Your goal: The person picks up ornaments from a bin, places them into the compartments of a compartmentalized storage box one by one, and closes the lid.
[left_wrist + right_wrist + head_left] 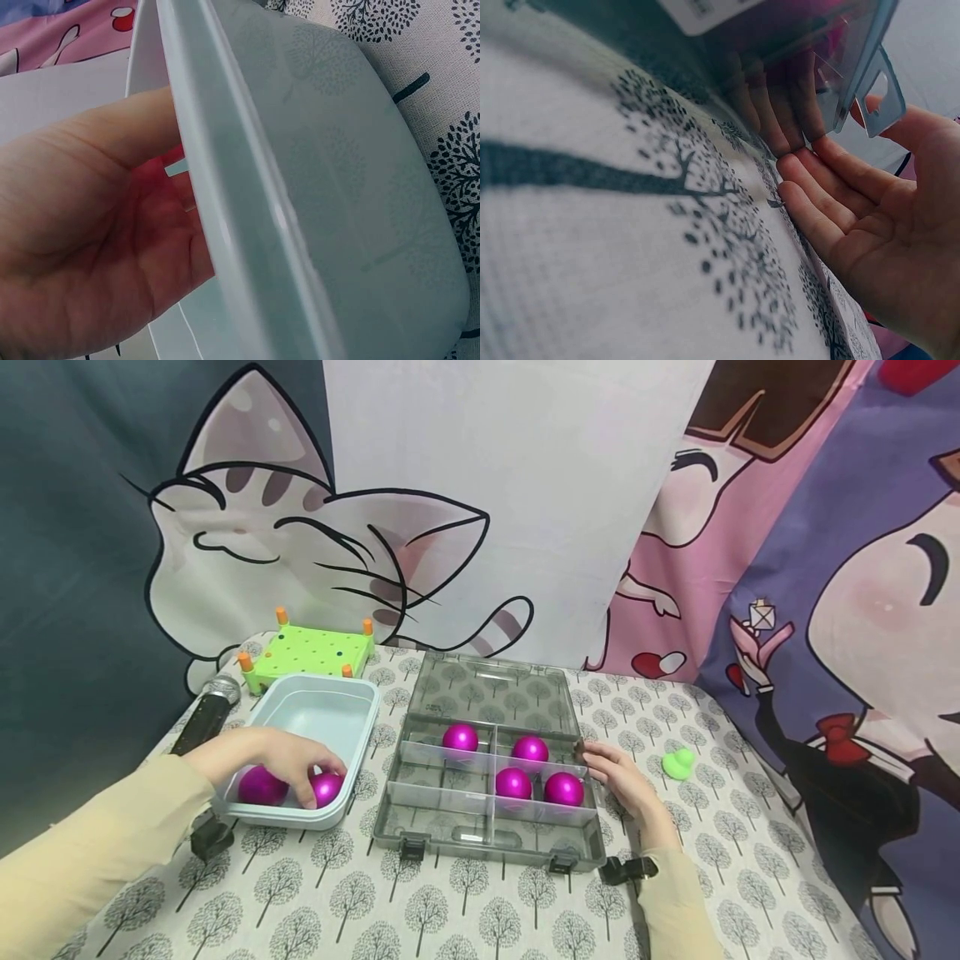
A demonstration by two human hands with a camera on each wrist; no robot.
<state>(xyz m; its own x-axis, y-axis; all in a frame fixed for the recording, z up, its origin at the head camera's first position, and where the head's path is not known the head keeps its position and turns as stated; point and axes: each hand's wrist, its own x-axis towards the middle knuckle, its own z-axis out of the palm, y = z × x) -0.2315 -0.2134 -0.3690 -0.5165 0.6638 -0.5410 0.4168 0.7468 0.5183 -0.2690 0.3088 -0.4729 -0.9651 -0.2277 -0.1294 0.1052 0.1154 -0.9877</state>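
Note:
My left hand (281, 756) reaches into a pale blue plastic basin (367, 718). Its thumb and fingers are bent round a shiny magenta ball (327, 790); the rim hides the fingertips in the left wrist view. A second magenta ball (261, 787) lies in the basin beneath that wrist. To the right is a clear grey compartment box (450, 822), its lid (495, 689) laid back. Among its compartments sit several magenta balls: one back left (461, 739), one back right, two in the middle right. My right hand (626, 781), fingers nearly straight, touches the box's right side.
Behind the basin stands a lime-green pegged toy (311, 652) with orange legs. A black microphone (206, 717) lies left of the basin. A green rubber duck (678, 764) sits right of my right hand. Cartoon-printed curtains hang behind the tree-patterned tablecloth (427, 906).

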